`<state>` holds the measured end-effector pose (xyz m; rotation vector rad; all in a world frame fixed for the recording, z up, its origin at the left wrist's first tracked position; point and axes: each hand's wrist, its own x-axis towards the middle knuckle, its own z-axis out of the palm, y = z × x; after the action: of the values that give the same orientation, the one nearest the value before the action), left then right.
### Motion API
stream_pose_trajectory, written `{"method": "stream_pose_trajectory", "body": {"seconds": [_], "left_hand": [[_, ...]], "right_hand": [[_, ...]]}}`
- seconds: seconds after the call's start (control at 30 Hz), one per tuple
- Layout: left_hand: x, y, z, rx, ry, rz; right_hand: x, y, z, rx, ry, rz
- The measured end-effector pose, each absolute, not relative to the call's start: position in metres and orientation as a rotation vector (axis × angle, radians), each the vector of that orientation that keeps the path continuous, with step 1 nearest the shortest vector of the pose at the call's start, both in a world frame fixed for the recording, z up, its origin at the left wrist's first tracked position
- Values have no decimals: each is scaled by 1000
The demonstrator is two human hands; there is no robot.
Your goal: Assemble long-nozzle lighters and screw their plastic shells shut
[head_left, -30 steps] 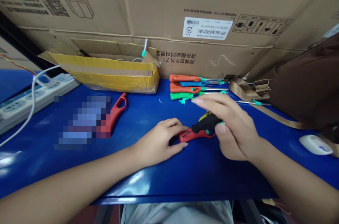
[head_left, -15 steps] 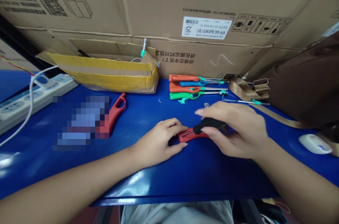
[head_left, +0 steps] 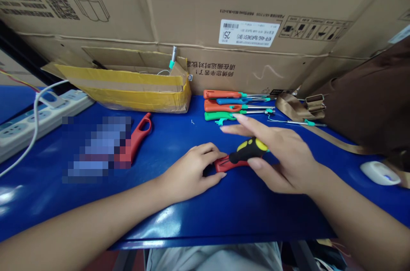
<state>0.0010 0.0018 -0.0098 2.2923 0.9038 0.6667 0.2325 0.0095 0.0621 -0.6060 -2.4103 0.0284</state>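
Note:
My left hand (head_left: 195,170) pinches the end of a red lighter handle (head_left: 221,167) lying on the table, thumb on the near side and fingers on the far side. Over this handle slants a small screwdriver (head_left: 248,150) with a black and yellow grip; its tip is hard to make out. Around the screwdriver is my right hand (head_left: 282,151), with its thumb against the grip and its upper fingers stretched out to the left. The back end of the grip lies toward the palm. The far part of the red handle is hidden behind the right hand.
Several lighters (head_left: 224,105) lie behind the hands, near a metal lighter tube (head_left: 294,122). A second red handle (head_left: 139,138) is on the left, beside a blurred patch. A yellow-taped carton (head_left: 128,91), a power strip (head_left: 48,113), a white device (head_left: 379,173) and a brown bag (head_left: 368,83) stand around.
My right fingers have straightened and lifted away from the screwdriver's grip, baring its yellow part. The left hand and the red handle stay in place.

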Motion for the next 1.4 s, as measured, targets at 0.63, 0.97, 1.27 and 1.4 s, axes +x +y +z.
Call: {"method": "stream_pose_trajectory", "body": {"seconds": [0.63,0.97,1.27,1.4], "left_hand": [[2,2,-10,2302,900,692],[2,2,-9,2303,899,690],[2,3,-10,2308,912,690],[1,3,-12,2321,904,685]], "right_hand": [[229,11,59,-512,-2257,16],[228,8,56,-529,-2260,93],[228,12,54,-591,-2321,361],[226,10,59,-563,-2324,198]]}}
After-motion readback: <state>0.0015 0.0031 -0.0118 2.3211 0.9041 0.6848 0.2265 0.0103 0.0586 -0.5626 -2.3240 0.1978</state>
